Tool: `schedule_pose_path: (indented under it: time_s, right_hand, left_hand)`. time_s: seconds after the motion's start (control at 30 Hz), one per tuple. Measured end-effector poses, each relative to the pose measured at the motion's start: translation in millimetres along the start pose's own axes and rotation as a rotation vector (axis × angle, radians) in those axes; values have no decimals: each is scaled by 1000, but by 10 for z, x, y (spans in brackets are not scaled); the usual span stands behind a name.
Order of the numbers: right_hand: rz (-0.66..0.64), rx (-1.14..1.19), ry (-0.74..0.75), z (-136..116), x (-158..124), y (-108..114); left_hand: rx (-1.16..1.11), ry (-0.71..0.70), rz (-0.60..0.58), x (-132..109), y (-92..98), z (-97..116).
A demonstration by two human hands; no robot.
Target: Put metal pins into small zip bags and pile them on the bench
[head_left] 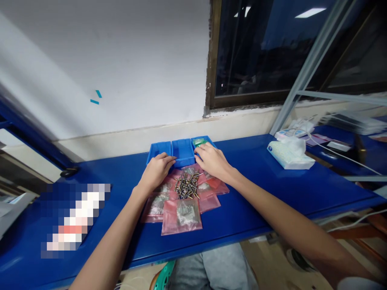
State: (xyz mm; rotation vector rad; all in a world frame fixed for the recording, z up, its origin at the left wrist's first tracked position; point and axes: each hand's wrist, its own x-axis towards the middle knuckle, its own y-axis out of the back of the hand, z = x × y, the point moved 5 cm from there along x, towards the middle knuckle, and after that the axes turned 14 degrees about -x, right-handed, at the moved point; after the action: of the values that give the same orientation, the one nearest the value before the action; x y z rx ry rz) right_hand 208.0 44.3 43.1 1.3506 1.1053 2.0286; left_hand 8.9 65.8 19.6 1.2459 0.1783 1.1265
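Observation:
Three blue bins stand side by side against the wall: a left bin (160, 149), a middle bin (183, 149) and a right bin (208, 139). My left hand (159, 169) is at the front of the left and middle bins, its fingers pressed together; anything between them is too small to make out. Over the front of the right bin is my right hand (211, 159), fingers curled near a green packet (199, 141) inside; what they grip is hidden. Below both hands, a loose pile of screw-like metal pins (187, 185) rests on several pink bags (181, 225) of small metal parts.
A blue tabletop (242, 201) carries all of this. A tissue pack (290, 155) lies to the right, near a grey metal frame post (305, 76). Blurred-out papers (78, 217) are at left, with a small black object (69, 172) behind them.

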Motion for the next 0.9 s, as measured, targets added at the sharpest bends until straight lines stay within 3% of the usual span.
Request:
schedule_pose_path:
  time_s: [0.3, 0.53, 0.67, 0.9]
  right_hand:
    - [-37, -1, -4, -44, -18, -15]
    - [14, 54, -45, -4, -42, -63]
    - [46, 50, -96, 102, -56, -65]
    - [63, 42, -338, 466, -49, -82]
  left_hand:
    - [72, -17, -8, 4, -13, 2]
    - [175, 28, 127, -54, 40, 27]
    - [191, 38, 151, -67, 41, -10]
    - [226, -8, 167, -43, 60, 58]
